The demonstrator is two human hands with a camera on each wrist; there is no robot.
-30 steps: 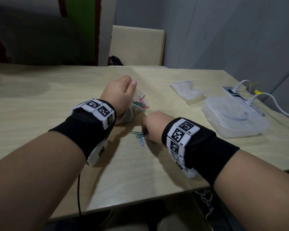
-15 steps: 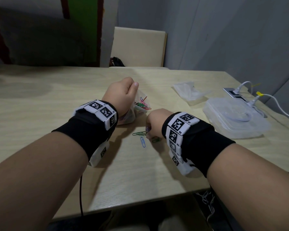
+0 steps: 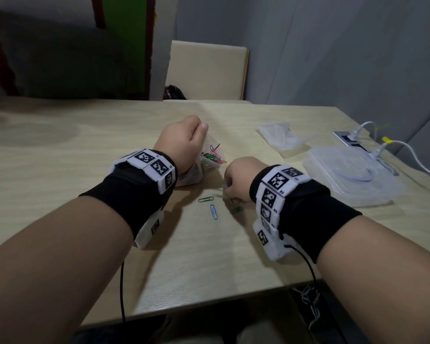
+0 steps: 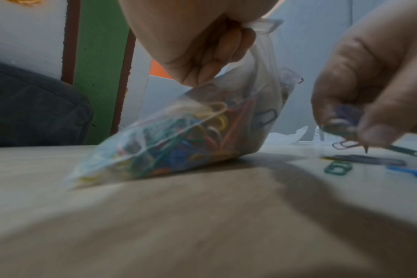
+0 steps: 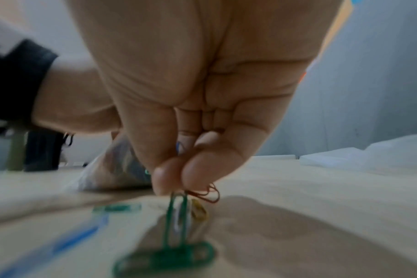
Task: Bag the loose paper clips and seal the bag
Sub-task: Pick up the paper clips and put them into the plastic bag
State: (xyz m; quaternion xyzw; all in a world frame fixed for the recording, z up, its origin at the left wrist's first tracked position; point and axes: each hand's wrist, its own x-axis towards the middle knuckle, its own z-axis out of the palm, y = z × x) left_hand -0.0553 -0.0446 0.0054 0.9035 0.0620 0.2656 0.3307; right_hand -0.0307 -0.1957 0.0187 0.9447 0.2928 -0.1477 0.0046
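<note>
A clear plastic bag (image 4: 179, 135) full of coloured paper clips rests on the table, its mouth held up by my left hand (image 3: 181, 142), whose curled fingers (image 4: 212, 52) grip the top edge. Just right of the bag, my right hand (image 3: 236, 180) pinches several paper clips (image 5: 179, 210) between thumb and fingertips (image 5: 198, 169), low over the table. Loose clips lie below it: a green one (image 3: 206, 199), a blue one (image 3: 214, 211) and another green one (image 3: 236, 209). Some clips (image 3: 212, 156) poke out at the bag's mouth.
A clear plastic lidded box (image 3: 350, 175) sits at the right, with a crumpled empty bag (image 3: 281, 137) behind it. White cables (image 3: 407, 155) plug into a table socket at the far right. A chair (image 3: 206, 70) stands beyond the far edge.
My right hand has lifted slightly and shifted right with clips pinched in it, uncovering a green clip beneath. The left hand keeps holding the bag.
</note>
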